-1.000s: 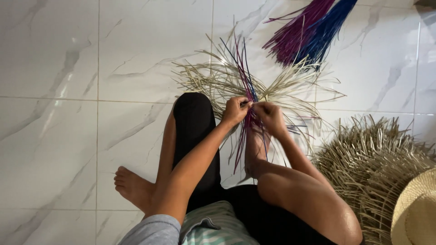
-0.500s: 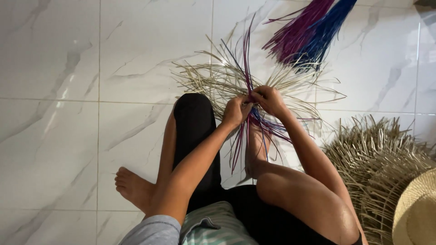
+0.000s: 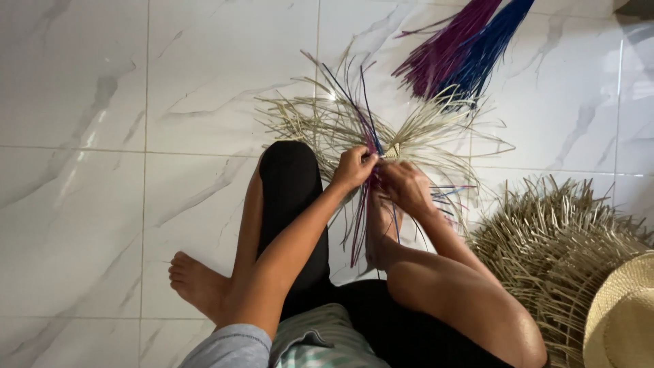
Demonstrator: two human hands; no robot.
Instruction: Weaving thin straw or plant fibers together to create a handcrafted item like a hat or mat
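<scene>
White marble floor tiles (image 3: 102,204) frame a seated weaver — left hand (image 3: 353,167) and right hand (image 3: 405,185) pinch purple and blue strands (image 3: 368,136) at the centre of a straw weave (image 3: 327,123); thin, springy fibres, probably best gripped near the crossing.

A white marble-tiled floor (image 3: 102,204) is carrying a fanned spray of pale straw strands (image 3: 320,123), a bundle of purple and blue strands (image 3: 463,48) at the top, and a woven straw heap (image 3: 558,252) at right.
</scene>
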